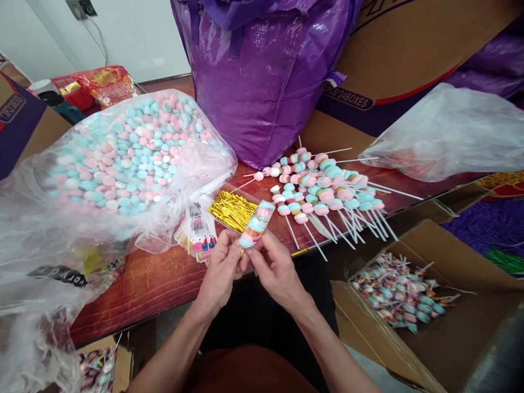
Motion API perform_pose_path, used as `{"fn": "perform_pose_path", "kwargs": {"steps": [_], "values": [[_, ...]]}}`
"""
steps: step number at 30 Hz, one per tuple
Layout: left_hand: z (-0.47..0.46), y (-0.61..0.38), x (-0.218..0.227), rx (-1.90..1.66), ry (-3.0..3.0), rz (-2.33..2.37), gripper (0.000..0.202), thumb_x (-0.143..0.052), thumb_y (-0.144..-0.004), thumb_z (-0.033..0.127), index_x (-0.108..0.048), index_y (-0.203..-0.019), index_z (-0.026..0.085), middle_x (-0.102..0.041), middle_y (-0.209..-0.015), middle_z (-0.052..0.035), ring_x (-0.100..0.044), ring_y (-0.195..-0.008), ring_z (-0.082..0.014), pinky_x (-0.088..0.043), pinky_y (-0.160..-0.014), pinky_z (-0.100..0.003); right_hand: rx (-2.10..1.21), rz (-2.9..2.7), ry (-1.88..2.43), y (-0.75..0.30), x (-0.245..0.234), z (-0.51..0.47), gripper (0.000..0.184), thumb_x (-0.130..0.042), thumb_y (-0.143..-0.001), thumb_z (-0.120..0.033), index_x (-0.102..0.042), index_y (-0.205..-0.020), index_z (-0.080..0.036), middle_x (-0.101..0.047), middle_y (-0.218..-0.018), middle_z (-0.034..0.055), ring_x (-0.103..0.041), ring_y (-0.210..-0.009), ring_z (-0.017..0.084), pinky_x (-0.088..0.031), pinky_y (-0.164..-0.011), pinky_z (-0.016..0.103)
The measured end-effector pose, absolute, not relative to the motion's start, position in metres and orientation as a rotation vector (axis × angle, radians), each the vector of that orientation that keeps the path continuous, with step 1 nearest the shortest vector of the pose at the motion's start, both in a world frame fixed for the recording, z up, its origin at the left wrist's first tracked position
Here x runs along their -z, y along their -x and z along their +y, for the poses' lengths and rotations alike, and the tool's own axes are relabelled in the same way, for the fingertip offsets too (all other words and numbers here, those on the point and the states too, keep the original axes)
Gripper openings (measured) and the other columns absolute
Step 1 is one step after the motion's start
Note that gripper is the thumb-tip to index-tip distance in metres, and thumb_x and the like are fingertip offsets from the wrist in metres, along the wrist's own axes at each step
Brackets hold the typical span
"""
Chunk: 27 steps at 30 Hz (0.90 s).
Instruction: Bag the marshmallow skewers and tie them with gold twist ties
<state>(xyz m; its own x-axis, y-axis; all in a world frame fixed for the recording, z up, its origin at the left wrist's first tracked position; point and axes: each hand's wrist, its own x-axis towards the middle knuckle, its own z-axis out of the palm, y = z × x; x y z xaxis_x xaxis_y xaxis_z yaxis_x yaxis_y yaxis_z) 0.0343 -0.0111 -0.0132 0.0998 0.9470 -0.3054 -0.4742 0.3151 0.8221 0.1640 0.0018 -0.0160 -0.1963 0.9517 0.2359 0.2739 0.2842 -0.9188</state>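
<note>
Both hands meet at the table's near edge around one candy skewer (257, 225) in a clear printed wrapper, its pink, blue and brown pieces showing through. My left hand (223, 267) pinches the wrapper's lower end. From the other side my right hand (279, 268) has its fingers closed at the same end; a small golden bit shows between them. Just beyond lies a clear tray of gold twist ties (232, 210). Flat printed wrappers (197, 229) are stacked left of it. Unwrapped candy skewers (327, 188) with white sticks lie piled to the right.
A big clear bag of pastel candies (131, 153) covers the table's left. Behind stands a purple bag (266, 76). An open cardboard box (393, 349) at lower right holds wrapped skewers (405, 297). A whitish plastic bag (450, 131) lies at the right.
</note>
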Motion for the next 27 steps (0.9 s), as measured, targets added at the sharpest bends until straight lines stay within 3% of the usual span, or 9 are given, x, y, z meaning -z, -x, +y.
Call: {"fn": "perform_pose_path", "kwargs": {"steps": [3,7,12,14,17,20,24,27], "values": [[-0.015,-0.036,0.015,-1.214,-0.786,1.066,0.03,-0.063,-0.09,0.047,-0.061,-0.085,0.017,-0.046,-0.062,0.005,-0.039,-0.055,-0.0065,-0.035,-0.053,-0.018,-0.825,-1.707,1.211,-0.16,0.013,-0.004,0.014,-0.047,-0.094,-0.019,-0.05,-0.081,-0.021,-0.055,-0.075,0.0012,-0.053,-0.072,0.016,-0.042,-0.067,0.029],[-0.017,-0.035,0.016,-1.182,-0.787,1.078,0.026,-0.074,-0.081,0.041,-0.068,-0.087,0.017,-0.06,-0.074,0.0009,-0.051,-0.065,-0.009,-0.044,-0.063,-0.021,-0.903,-1.656,1.32,-0.16,0.011,-0.007,0.016,-0.048,-0.093,-0.022,-0.044,-0.076,-0.022,-0.052,-0.071,-0.0013,-0.049,-0.064,0.014,-0.039,-0.059,0.026],[-0.01,-0.037,0.017,-1.128,-0.416,0.951,0.033,-0.087,-0.067,0.036,-0.07,-0.084,0.014,-0.059,-0.062,0.0018,-0.046,-0.052,-0.005,-0.037,-0.05,-0.017,-1.383,-1.288,1.252,-0.16,0.022,-0.011,0.026,-0.049,-0.097,-0.034,-0.043,-0.074,-0.023,-0.045,-0.062,-0.0073,-0.038,-0.044,0.008,-0.032,-0.041,0.022],[-0.006,-0.037,0.015,-1.097,-0.276,0.902,0.036,-0.091,-0.06,0.029,-0.069,-0.082,0.012,-0.059,-0.061,0.0017,-0.045,-0.051,-0.0037,-0.035,-0.048,-0.015,-1.409,-1.243,1.231,-0.163,0.024,-0.013,0.027,-0.048,-0.099,-0.036,-0.045,-0.075,-0.023,-0.046,-0.06,-0.0079,-0.036,-0.04,0.007,-0.032,-0.038,0.021],[-0.003,-0.035,0.01,-1.081,-0.122,0.847,0.038,-0.094,-0.052,0.017,-0.068,-0.079,0.011,-0.057,-0.062,0.0033,-0.044,-0.049,-0.0019,-0.034,-0.045,-0.012,-0.987,-1.461,1.22,-0.172,0.024,-0.013,0.017,-0.047,-0.1,-0.024,-0.059,-0.089,-0.021,-0.062,-0.074,-0.001,-0.058,-0.059,0.011,-0.049,-0.055,0.024],[-0.002,-0.035,0.007,-1.046,-0.025,0.793,0.036,-0.093,-0.053,0.012,-0.068,-0.078,0.01,-0.055,-0.062,0.0038,-0.044,-0.049,-0.0018,-0.032,-0.04,-0.011,-0.452,-1.758,1.068,-0.182,0.022,-0.01,0.026,-0.049,-0.097,-0.009,-0.067,-0.111,-0.021,-0.071,-0.101,0.0086,-0.068,-0.093,0.018,-0.055,-0.081,0.03],[-0.003,-0.038,0.005,-0.964,0.071,0.735,0.026,-0.086,-0.061,0.006,-0.067,-0.078,0.007,-0.054,-0.066,0.0028,-0.044,-0.05,-0.0008,-0.033,-0.038,-0.008,-0.04,-1.963,0.956,-0.189,0.017,-0.005,0.029,-0.058,-0.092,-0.006,-0.07,-0.114,-0.022,-0.075,-0.1,0.0088,-0.07,-0.086,0.018,-0.054,-0.076,0.031],[-0.004,-0.039,0.001,-0.958,0.106,0.699,0.023,-0.084,-0.063,0.004,-0.065,-0.074,0.008,-0.054,-0.067,0.0026,-0.045,-0.051,-0.0004,-0.032,-0.039,-0.007,0.079,-1.987,0.952,-0.188,0.012,-0.003,0.024,-0.06,-0.091,-0.007,-0.072,-0.108,-0.021,-0.076,-0.094,0.0088,-0.07,-0.08,0.017,-0.053,-0.072,0.03]]}}
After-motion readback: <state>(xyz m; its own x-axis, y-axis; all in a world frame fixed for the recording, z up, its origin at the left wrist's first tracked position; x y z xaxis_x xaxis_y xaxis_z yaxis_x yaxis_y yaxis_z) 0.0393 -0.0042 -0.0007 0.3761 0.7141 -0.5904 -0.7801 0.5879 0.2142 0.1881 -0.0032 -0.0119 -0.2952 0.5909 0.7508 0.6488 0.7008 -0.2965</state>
